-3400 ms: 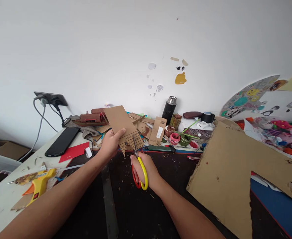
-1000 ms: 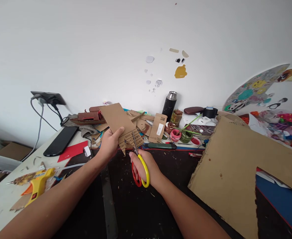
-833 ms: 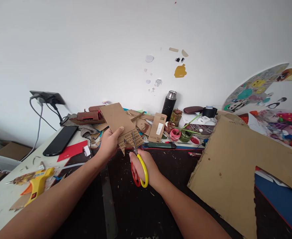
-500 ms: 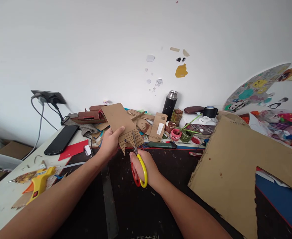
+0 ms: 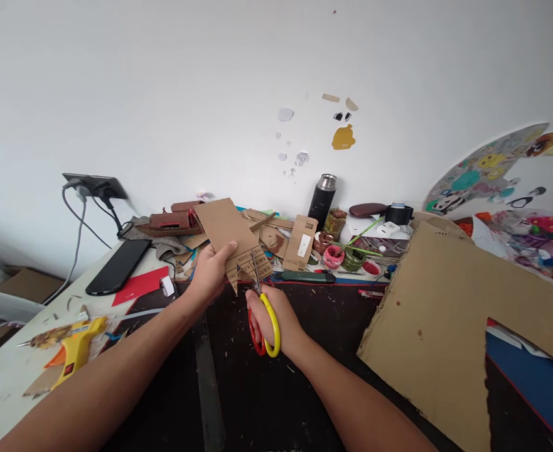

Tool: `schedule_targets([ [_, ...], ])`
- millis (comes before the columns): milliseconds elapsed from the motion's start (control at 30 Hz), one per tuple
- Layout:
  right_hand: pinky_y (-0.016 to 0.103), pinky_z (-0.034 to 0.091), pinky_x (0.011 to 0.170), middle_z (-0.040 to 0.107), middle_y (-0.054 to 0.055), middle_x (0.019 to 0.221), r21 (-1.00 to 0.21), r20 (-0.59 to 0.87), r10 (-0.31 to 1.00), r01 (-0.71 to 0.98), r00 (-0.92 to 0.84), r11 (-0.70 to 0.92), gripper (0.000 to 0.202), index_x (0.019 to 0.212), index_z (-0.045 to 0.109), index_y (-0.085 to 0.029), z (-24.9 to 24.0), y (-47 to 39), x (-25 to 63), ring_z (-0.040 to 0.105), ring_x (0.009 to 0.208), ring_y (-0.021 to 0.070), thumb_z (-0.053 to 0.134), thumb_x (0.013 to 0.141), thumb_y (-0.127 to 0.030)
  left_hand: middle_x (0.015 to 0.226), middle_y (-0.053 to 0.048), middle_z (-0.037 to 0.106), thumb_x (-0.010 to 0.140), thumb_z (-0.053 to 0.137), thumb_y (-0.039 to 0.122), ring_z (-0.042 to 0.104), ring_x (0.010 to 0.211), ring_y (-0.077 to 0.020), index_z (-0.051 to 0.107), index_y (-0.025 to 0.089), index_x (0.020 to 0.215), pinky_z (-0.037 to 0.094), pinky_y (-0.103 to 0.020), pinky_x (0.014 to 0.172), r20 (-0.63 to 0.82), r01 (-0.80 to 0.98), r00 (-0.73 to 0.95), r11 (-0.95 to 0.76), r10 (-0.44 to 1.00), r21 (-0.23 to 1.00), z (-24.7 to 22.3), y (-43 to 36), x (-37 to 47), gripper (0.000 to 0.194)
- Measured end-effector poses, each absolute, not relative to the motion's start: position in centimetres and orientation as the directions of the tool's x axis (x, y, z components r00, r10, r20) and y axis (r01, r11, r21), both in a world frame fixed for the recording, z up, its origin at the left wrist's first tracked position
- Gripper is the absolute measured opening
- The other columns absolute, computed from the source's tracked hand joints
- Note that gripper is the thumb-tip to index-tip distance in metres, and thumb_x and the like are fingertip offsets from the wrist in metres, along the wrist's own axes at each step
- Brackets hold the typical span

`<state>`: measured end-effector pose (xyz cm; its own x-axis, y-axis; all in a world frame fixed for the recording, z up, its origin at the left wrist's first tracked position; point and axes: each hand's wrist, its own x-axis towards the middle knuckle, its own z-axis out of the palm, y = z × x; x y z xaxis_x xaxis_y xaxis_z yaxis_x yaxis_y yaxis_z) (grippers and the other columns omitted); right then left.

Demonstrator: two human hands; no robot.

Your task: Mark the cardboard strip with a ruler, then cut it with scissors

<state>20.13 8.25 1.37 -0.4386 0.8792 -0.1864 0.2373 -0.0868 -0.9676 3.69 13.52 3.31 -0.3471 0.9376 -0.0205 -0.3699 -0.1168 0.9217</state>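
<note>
My left hand (image 5: 213, 271) grips a brown piece of cardboard (image 5: 226, 227) by its lower left side, thumb on top. Dark print runs along the near end, which has a jagged, notched edge. My right hand (image 5: 276, 317) is closed around the red and yellow handles of a pair of scissors (image 5: 270, 326). The blades point away from me and lie across the printed end of the cardboard. Both hands are above a dark cutting mat (image 5: 267, 402). The fingers under the cardboard are hidden.
A large cardboard sheet (image 5: 431, 320) covers the right side. On the left lie a yellow glue gun (image 5: 76, 351), a black phone (image 5: 118, 267) and red paper (image 5: 139, 285). A metal ruler (image 5: 208, 383) rests on the mat. Paint jars (image 5: 334, 257) and a black flask (image 5: 322, 202) stand behind.
The view has shifted very slightly, so everything sits a little lower. Both hands keep their grip, and the scissors and cardboard hold nearly the same position.
</note>
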Motion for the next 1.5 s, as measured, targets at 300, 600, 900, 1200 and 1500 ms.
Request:
schedule_targets([
  [300, 0.023, 0.049, 0.046, 0.065, -0.004, 0.053, -0.983, -0.149, 0.840, 0.168, -0.522, -0.070, 0.034, 0.091, 0.053, -0.025, 1.0, 8.9, 20.8, 0.066, 0.045, 0.0178, 0.060, 0.105, -0.056, 0.099, -0.012, 0.084, 0.060, 0.098, 0.050, 0.081, 0.092, -0.0338, 0.076, 0.014, 0.103, 0.067, -0.043, 0.081, -0.006, -0.349, -0.346, -0.123, 0.938, 0.929, 3.5, 13.7, 3.4, 0.060],
  [600, 0.029, 0.060, 0.055, 0.074, 0.001, 0.066, -0.979, -0.199, 0.804, 0.082, -0.561, -0.185, 0.079, 0.104, 0.060, -0.022, 0.6, 9.6, 20.6, 0.075, 0.056, 0.0208, 0.071, 0.078, -0.096, 0.096, -0.010, 0.084, 0.061, 0.098, 0.049, 0.081, 0.090, -0.0328, 0.075, 0.015, 0.103, 0.066, -0.040, 0.076, -0.015, -0.341, -0.367, -0.120, 0.930, 0.932, 4.2, 13.6, 3.1, 0.059],
  [900, 0.029, 0.060, 0.059, 0.073, 0.000, 0.070, -0.969, -0.213, 0.780, 0.026, -0.588, -0.245, 0.083, 0.099, 0.061, -0.021, 2.0, 9.5, 20.9, 0.073, 0.058, 0.0187, 0.085, 0.064, -0.092, 0.094, -0.011, 0.083, 0.061, 0.097, 0.048, 0.081, 0.085, -0.0325, 0.074, 0.016, 0.104, 0.066, -0.039, 0.071, 0.002, -0.337, -0.365, -0.135, 0.931, 0.932, 4.7, 13.5, 3.3, 0.058],
  [1200, 0.028, 0.060, 0.066, 0.073, -0.001, 0.080, -0.956, -0.230, 0.750, 0.001, -0.619, -0.292, 0.079, 0.107, 0.063, -0.021, 3.3, 9.4, 21.4, 0.077, 0.069, 0.0188, 0.096, 0.064, -0.079, 0.093, -0.010, 0.083, 0.061, 0.096, 0.049, 0.081, 0.085, -0.0320, 0.073, 0.015, 0.104, 0.066, -0.041, 0.075, 0.002, -0.334, -0.368, -0.134, 0.930, 0.933, 4.8, 13.6, 3.3, 0.059],
  [1500, 0.031, 0.060, 0.068, 0.077, 0.002, 0.084, -0.951, -0.222, 0.727, -0.020, -0.650, -0.308, 0.088, 0.121, 0.062, -0.020, 2.7, 9.8, 21.8, 0.078, 0.070, 0.0199, 0.100, 0.063, -0.074, 0.091, -0.011, 0.082, 0.060, 0.096, 0.050, 0.081, 0.090, -0.0350, 0.073, 0.016, 0.103, 0.067, -0.044, 0.078, 0.006, -0.343, -0.366, -0.141, 0.931, 0.929, 5.0, 13.6, 3.4, 0.059],
])
